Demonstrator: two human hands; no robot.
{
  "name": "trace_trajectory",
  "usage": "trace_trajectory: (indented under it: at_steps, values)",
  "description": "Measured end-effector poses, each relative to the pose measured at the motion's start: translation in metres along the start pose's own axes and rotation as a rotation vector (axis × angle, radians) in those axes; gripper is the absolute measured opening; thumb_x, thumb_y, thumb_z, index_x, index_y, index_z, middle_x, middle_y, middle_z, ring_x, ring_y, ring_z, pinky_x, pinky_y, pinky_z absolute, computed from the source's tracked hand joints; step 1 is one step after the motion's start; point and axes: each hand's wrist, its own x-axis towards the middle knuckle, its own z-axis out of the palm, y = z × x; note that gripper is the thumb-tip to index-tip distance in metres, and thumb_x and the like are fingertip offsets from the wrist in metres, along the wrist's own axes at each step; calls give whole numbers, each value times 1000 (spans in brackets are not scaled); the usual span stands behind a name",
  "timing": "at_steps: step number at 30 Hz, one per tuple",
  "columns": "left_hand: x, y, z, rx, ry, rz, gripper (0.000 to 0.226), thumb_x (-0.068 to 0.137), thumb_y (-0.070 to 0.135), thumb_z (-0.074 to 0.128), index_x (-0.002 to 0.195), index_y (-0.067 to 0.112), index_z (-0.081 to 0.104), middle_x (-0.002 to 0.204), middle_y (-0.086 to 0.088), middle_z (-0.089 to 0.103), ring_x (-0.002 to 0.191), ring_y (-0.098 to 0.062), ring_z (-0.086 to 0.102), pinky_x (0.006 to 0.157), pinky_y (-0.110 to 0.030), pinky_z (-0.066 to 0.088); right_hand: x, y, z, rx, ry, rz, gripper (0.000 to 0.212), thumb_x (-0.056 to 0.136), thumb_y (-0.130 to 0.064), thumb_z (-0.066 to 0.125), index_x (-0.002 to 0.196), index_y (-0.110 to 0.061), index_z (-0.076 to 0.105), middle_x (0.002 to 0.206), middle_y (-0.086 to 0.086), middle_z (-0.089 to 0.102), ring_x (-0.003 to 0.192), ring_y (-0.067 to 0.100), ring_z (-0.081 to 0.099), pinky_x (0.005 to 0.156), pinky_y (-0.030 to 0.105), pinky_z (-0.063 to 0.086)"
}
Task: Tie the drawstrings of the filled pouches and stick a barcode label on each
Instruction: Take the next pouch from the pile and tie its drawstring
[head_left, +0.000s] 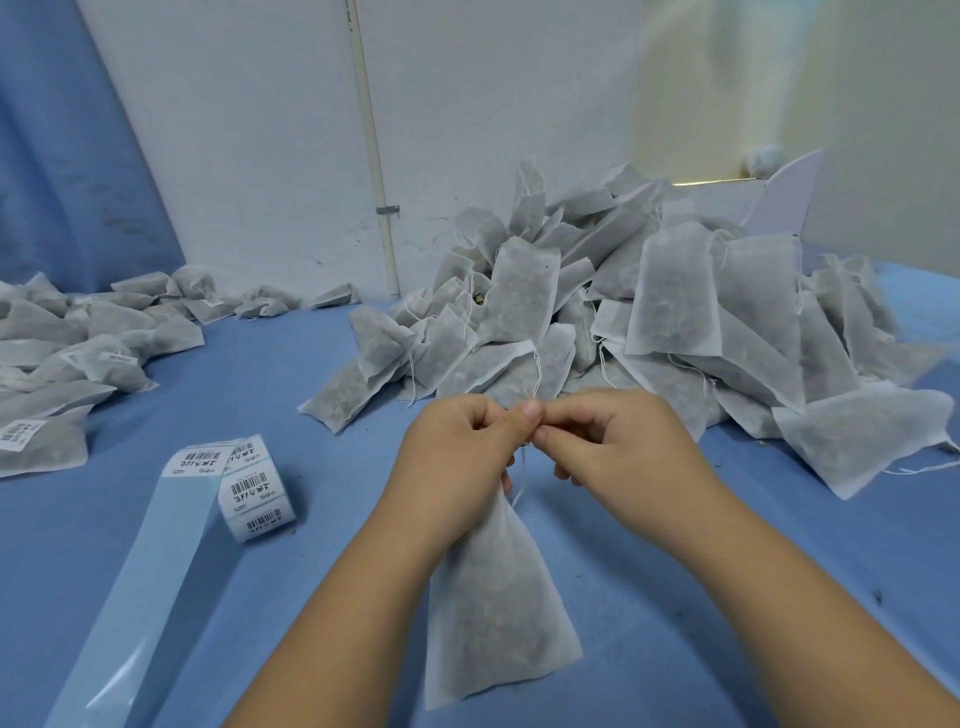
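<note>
Two grips, left grip (457, 447) and right grip (618, 441), share one pouch (493, 597), with one label roll (257, 486) and one backing strip (150, 561) to their left, plus two pouch heaps past counting: far heap (623, 312) beyond them, left heap (78, 343) leftward.

Both bare forearms reach forward from the lower edge and meet in the middle. The left hand (457, 452) curls its fingers (470, 415) round the gathered neck of a white gauzy fabric pouch (493, 597). The right hand (618, 441), knuckles up, pinches a thin white drawstring (523, 470) between thumb and forefinger, touching the left thumb.
</note>
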Motion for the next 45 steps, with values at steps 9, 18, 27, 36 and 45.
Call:
trace_trajectory:
  at_steps: [9, 18, 27, 36, 45]
  values:
    - [-2, 6, -9, 49, -127, -17, 42, 90, 46, 63, 59, 19, 57, 45, 6, 55, 37, -2, 41, 38, -10, 29, 0, -5, -2, 119, -108, 138, 12, 90, -18, 65, 84, -17, 75, 67, 5, 65, 54, 5, 57, 64, 38, 51]
    - [-3, 7, -16, -20, -262, -44, 34, 88, 46, 66, 63, 22, 63, 57, 8, 59, 50, -8, 53, 51, -13, 39, 2, -4, -7, 380, -168, 348, 15, 88, -13, 63, 80, -1, 69, 59, 0, 52, 51, 12, 47, 53, 26, 41]
    - [-4, 7, -22, -30, -389, -52, 9, 85, 21, 75, 82, 16, 69, 59, 9, 60, 55, -5, 58, 51, -11, 41, 4, -7, -15, 676, -300, 553, 10, 80, -9, 66, 70, -11, 70, 57, -2, 38, 46, 11, 32, 40, 22, 28]
    - [-2, 1, -20, -4, -354, -49, 11, 84, 23, 75, 81, 15, 69, 57, 9, 58, 52, -2, 56, 49, -9, 39, 1, -8, -15, 623, -418, 551, 18, 80, -17, 68, 63, -18, 63, 61, -3, 42, 50, 12, 39, 46, 23, 34]
    - [3, -2, -22, -79, -353, -82, 13, 84, 23, 76, 91, 13, 70, 74, 2, 67, 61, -10, 61, 58, -18, 45, -1, -10, -9, 342, -187, 335, 14, 68, -26, 80, 67, -18, 69, 69, -2, 68, 67, 10, 66, 60, 23, 48]
